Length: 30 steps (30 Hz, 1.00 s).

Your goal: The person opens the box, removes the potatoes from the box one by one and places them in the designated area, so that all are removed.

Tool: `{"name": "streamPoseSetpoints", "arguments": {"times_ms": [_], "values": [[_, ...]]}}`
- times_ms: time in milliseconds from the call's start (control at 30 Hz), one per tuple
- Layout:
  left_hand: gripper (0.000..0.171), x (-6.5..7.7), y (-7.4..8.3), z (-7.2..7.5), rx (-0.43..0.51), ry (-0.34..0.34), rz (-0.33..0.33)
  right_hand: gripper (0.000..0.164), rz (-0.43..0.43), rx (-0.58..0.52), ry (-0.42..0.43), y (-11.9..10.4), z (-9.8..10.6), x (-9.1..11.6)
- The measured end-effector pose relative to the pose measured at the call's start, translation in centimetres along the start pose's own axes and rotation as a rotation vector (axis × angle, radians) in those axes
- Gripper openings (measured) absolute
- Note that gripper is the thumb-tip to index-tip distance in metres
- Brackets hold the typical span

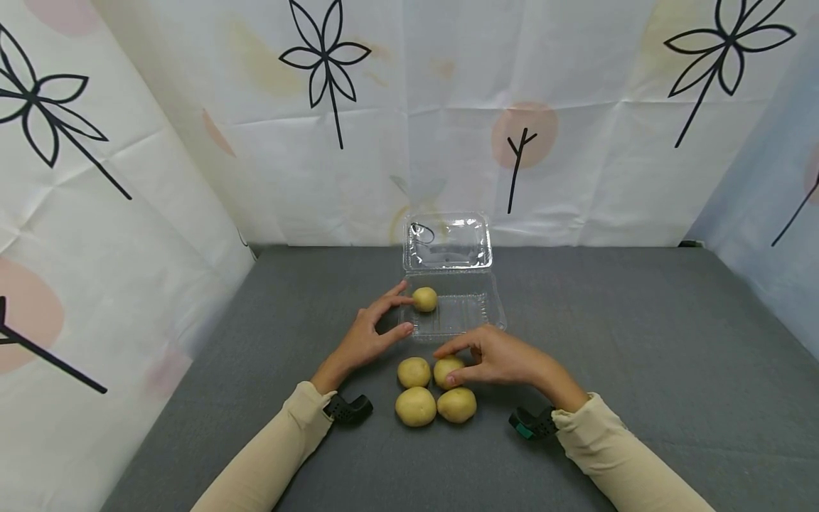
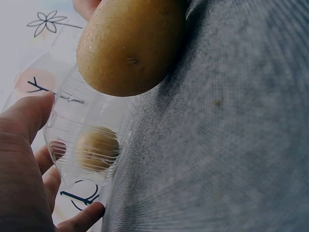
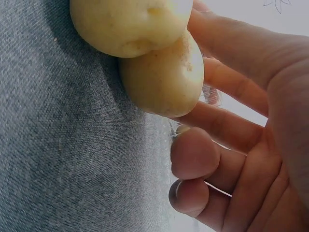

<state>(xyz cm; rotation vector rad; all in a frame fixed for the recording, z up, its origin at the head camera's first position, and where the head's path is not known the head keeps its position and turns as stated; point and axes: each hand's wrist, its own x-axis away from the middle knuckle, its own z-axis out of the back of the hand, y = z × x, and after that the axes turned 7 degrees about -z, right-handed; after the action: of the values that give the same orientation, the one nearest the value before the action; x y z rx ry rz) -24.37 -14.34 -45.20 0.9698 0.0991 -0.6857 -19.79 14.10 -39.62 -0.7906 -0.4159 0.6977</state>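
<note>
A clear plastic clamshell box (image 1: 475, 313) lies with its lid (image 1: 448, 242) raised at the back. Inside its left part sits one potato (image 1: 425, 299), seen through the ribbed wall in the left wrist view. My left hand (image 1: 366, 337) is at the box's left side, thumb near the front corner, fingers spread along the wall. In front of the box my right hand (image 1: 505, 358) grips a potato (image 1: 448, 371) between thumb and fingers. Beside that one are three more: a back-left potato (image 1: 414, 372), a front-left potato (image 1: 416, 407) and a front-right potato (image 1: 457, 405).
Everything stands on a grey cloth-covered table (image 1: 608, 334). A white patterned curtain (image 1: 576, 178) hangs behind the box and along both sides. Each wrist wears a black band, the left band (image 1: 348, 409) and the right band (image 1: 534, 423).
</note>
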Motion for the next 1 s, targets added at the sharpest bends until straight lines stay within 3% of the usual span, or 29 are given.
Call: {"name": "streamPoseSetpoints", "arguments": {"times_ms": [567, 1000], "values": [[0.045, -0.07, 0.0, 0.02, -0.001, -0.002, -0.019, 0.044, 0.008, -0.012, 0.0, -0.67, 0.22, 0.24], [0.045, 0.0, -0.02, 0.06, 0.006, -0.009, -0.021, 0.037, 0.058, -0.025, 0.092, -0.84, 0.66, 0.23]]}}
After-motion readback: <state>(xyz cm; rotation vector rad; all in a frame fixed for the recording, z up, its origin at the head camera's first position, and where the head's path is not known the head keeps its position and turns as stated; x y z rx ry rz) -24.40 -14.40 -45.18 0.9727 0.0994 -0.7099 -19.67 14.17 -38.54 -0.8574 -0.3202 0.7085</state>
